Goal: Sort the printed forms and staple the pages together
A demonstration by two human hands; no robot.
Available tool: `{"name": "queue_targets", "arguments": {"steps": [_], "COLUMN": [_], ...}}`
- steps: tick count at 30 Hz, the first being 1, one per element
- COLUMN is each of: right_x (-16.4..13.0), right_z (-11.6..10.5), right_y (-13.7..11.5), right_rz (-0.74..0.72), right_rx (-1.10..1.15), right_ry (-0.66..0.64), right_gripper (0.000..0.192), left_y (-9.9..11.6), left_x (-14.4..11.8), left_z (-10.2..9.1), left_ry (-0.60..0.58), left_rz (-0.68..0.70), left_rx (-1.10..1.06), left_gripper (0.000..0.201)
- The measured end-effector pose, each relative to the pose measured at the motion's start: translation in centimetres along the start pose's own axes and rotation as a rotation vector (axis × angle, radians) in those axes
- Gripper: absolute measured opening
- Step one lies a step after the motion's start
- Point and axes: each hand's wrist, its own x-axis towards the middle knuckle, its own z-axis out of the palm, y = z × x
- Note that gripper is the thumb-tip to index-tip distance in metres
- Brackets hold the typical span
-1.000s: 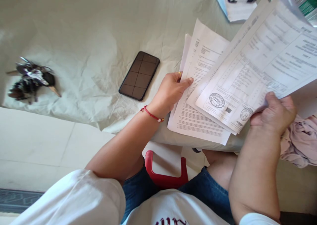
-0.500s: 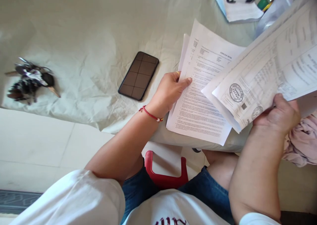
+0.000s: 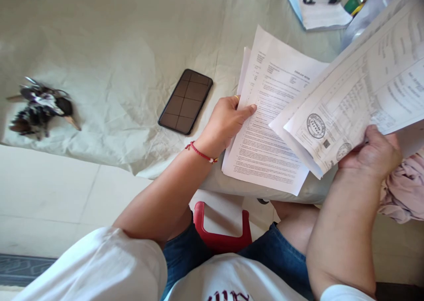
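Observation:
My left hand [image 3: 230, 120] pinches the left edge of a stack of printed pages [image 3: 270, 137], thumb on top and fingers underneath. Small dense text covers the uppermost page. On the right, my right hand [image 3: 372, 153] grips several stamped paper sheets [image 3: 351, 97] by their near edge. They are raised at a slant and curl, with round ink stamps near their lower left corner. These sheets cover the right part of the printed pages. A dark smartphone [image 3: 185, 101] lies on the table just left of my left hand.
A cloth-covered table [image 3: 109, 58] spreads ahead. Keys [image 3: 44, 106] lie at its left. A notepad [image 3: 323, 10] with a pen on it, a green-and-yellow object [image 3: 356, 3] and clear plastic [image 3: 366, 20] are at the back right. A pink cloth [image 3: 406, 188] sits at right, a red stool [image 3: 221, 239] below.
The printed pages in my left hand have shifted very slightly to the left. The stamped sheets and my right hand look almost unmoved.

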Motion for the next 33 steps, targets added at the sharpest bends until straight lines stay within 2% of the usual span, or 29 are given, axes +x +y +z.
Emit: {"name": "queue_targets", "arguments": {"steps": [5,10,19,33], "right_x": [0.11,-0.05,-0.39,-0.75], "right_z": [-0.12,-0.07,0.1,0.48], "right_y": [0.0,-0.1,-0.06,-0.28], "right_rz": [0.02,0.088,0.01,0.026], "right_rx": [-0.006,-0.085,-0.119,-0.198], "right_ry": [-0.002,0.014,-0.064,-0.049], "right_gripper": [0.049,0.041,0.049,0.039], "left_y": [0.06,-0.11,0.25,0.25], "left_x": [-0.09,-0.01,-0.29,-0.19], "left_z": [-0.03,0.19,0.42,0.51], "left_ry": [-0.001,0.0,0.003,0.015], "left_rz": [-0.002,-0.001,-0.006,0.005], "left_rx": [-0.002,0.006,0.039,0.042], "left_gripper": [0.012,0.013,0.008,0.006]}}
